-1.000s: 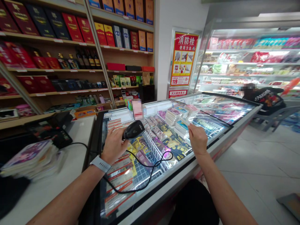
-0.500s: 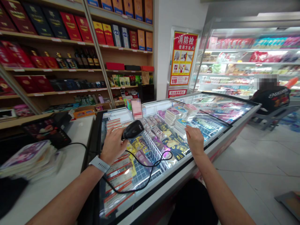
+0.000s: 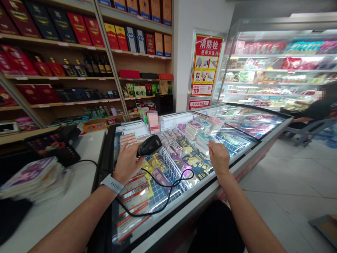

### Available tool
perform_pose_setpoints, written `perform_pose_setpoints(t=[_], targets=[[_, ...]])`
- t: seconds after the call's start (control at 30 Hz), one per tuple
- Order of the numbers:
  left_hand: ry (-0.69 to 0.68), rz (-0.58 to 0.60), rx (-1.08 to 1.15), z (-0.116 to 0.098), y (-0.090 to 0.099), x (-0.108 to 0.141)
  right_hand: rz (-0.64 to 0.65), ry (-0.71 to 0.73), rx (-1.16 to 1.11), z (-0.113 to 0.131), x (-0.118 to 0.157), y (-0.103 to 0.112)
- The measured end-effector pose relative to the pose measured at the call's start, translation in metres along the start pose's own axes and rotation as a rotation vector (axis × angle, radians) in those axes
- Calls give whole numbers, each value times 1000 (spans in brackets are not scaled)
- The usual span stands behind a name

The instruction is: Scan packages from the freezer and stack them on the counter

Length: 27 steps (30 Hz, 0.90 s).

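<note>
Black plastic fills your left hand (image 3: pixel 127 163): a handheld barcode scanner (image 3: pixel 149 146) sits clenched in that grip, held over the glass lid of the chest freezer (image 3: pixel 168 225), with its head pointing up and away from you. Its coiled black cable (image 3: pixel 155 213) loops across the lid and off toward the white tabletop (image 3: pixel 79 207). A white smartwatch (image 3: pixel 112 183) wraps your left wrist. Your right hand (image 3: pixel 219 157) is released, its fingers open and low over the freezer, just beside stacked packets (image 3: pixel 196 130) and near a white wire basket (image 3: pixel 168 161) of snack packs. On the tabletop lies a pile of glossy magazines (image 3: pixel 31 179) — a black device (image 3: pixel 52 149) sits beyond it. Wooden shelves (image 3: pixel 65 44) of red and navy gift boxes rise on the left, a red fire-hydrant poster (image 3: pixel 206 66) hangs ahead, and a seated person (image 3: pixel 319 110) in black is at the far right, before a refrigerated display case (image 3: pixel 276 70).
</note>
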<state>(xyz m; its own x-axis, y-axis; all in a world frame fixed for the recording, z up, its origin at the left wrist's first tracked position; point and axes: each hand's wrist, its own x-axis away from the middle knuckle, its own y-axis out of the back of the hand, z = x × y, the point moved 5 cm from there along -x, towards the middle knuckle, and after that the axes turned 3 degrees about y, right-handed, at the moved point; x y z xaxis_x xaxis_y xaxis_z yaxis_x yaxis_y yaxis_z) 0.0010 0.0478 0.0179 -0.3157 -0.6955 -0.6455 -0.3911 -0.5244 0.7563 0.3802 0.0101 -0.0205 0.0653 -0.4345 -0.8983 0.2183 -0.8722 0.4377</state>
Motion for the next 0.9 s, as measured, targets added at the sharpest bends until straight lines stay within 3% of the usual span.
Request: perform_pose_setpoints(t=[0.9], targets=[[14, 0, 38, -4, 4, -1, -19, 8, 17, 9, -2, 6]])
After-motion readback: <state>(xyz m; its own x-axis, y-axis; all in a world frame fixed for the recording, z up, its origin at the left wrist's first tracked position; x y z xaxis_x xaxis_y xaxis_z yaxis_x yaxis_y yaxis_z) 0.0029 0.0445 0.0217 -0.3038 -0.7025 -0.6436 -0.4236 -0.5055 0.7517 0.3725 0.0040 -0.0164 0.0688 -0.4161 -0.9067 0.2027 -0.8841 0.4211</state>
